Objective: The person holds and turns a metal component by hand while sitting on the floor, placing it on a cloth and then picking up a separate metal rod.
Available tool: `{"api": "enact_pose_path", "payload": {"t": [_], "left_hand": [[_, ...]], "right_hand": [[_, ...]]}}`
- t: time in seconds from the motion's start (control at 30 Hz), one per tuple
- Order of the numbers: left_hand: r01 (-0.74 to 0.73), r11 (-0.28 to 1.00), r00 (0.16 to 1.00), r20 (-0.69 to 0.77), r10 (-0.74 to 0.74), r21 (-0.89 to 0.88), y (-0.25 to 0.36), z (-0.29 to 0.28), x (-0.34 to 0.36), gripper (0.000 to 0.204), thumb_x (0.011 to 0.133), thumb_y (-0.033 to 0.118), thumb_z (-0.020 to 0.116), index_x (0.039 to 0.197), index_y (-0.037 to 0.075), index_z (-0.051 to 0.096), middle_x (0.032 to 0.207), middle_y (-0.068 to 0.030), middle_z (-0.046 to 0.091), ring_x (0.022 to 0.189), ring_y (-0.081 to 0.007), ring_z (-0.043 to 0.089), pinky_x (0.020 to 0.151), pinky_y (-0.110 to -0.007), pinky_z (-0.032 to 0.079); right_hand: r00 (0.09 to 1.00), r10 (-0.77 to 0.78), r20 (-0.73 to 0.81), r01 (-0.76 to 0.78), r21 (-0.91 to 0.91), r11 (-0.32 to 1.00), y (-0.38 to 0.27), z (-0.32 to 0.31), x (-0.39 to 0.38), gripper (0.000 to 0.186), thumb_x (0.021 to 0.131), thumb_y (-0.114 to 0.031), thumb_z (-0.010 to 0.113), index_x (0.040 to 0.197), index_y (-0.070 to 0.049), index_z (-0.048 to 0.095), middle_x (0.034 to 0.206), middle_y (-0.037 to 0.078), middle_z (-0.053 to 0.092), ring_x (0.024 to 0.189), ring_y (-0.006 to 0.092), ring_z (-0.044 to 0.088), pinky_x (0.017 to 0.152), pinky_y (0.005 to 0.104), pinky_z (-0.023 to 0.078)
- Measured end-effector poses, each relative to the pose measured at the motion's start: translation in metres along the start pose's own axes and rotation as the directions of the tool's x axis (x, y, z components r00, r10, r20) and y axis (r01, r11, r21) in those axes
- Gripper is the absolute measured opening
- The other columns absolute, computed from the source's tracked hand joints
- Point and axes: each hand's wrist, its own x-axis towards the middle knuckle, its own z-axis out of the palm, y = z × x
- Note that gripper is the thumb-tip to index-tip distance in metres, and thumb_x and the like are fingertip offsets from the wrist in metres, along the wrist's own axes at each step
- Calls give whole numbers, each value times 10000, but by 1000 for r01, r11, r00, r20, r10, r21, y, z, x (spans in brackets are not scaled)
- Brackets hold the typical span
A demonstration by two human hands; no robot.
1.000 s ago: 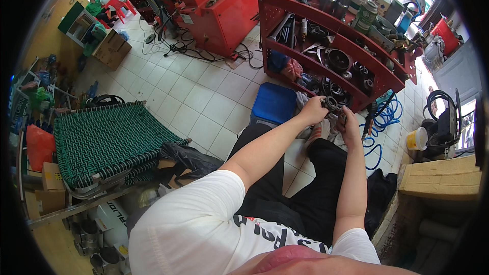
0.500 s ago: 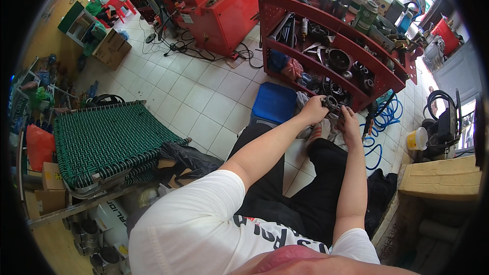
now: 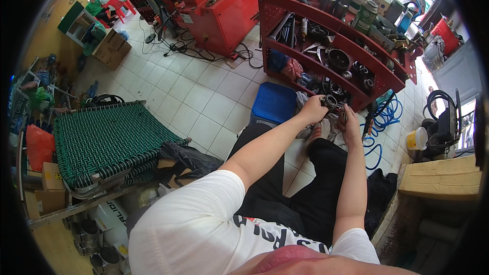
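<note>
A dark metal part with a round ring [image 3: 331, 102] is held out in front of me at the lower shelf of the red tool cart. My left hand [image 3: 313, 110] is closed on the part's left side, thumb and fingers pinching its edge. Just to the right, my right hand [image 3: 351, 126] has its fingers bent together close beside the ring. What those fingers hold, if anything, is too small to make out. Beneath the hands lie a pale rag [image 3: 334, 137] and my bare foot [image 3: 319, 131].
The red cart [image 3: 326, 30] carries bottles, cans and metal parts. A blue-lidded box [image 3: 274, 103] stands left of my hands. Coiled blue hose [image 3: 389, 112] lies to the right, beside a white bucket [image 3: 417, 139]. A green woven folding bed [image 3: 112, 140] is at the left.
My right hand has shifted slightly and its fingers have turned at the part's right side. The left hand stays almost in place, still gripping the ring-shaped part.
</note>
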Motion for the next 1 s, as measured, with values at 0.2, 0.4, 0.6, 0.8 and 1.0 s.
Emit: {"api": "enact_pose_path", "payload": {"t": [0.2, 0.4, 0.6, 0.8, 1.0], "left_hand": [[-2, 1000, 1000, 0, 2, 20, 2, 0, -1, 230, 806, 59, 632, 1011, -2, 718, 867, -160, 738, 808, -248, 691, 770, -375, 516], [3, 1000, 1000, 2, -3, 20, 3, -1, -1, 214, 809, 65, 643, 998, -4, 716, 859, -159, 737, 800, -247, 690, 765, -376, 516], [12, 999, 1000, -3, -12, 35, 1, -3, 0, 221, 811, 71, 645, 1005, -4, 716, 863, -159, 739, 809, -248, 696, 767, -376, 519], [41, 997, 999, -8, -40, 72, -2, -2, 1, 227, 835, 80, 635, 1032, 1, 716, 884, -145, 742, 825, -229, 693, 772, -364, 518], [41, 996, 999, -2, -41, 79, -5, -2, 1, 225, 855, 89, 630, 1044, 3, 718, 890, -135, 745, 827, -204, 690, 772, -356, 516]], "right_hand": [[996, 67, -62, -73, -97, 993, 5, -4, 4, 325, 1049, -415, 570, 900, -126, 583, 598, -80, 388, 468, 70, 366, 511, 288, 441], [998, 24, -60, -30, -109, 994, 4, -1, 3, 301, 1051, -398, 576, 924, -125, 589, 607, -83, 390, 475, 66, 368, 511, 291, 435], [999, 18, -28, -21, -100, 995, 6, -4, 6, 258, 1051, -366, 588, 947, -130, 579, 610, -79, 375, 473, 73, 357, 522, 296, 427], [1000, -16, 1, 16, -118, 993, 8, -7, 8, 197, 1046, -309, 601, 1014, -114, 585, 621, -82, 386, 473, 68, 363, 515, 285, 426], [999, -44, 16, 46, -124, 991, 8, -6, 7, 147, 1032, -243, 608, 1070, -107, 566, 631, -83, 391, 477, 57, 363, 511, 278, 422]]}}
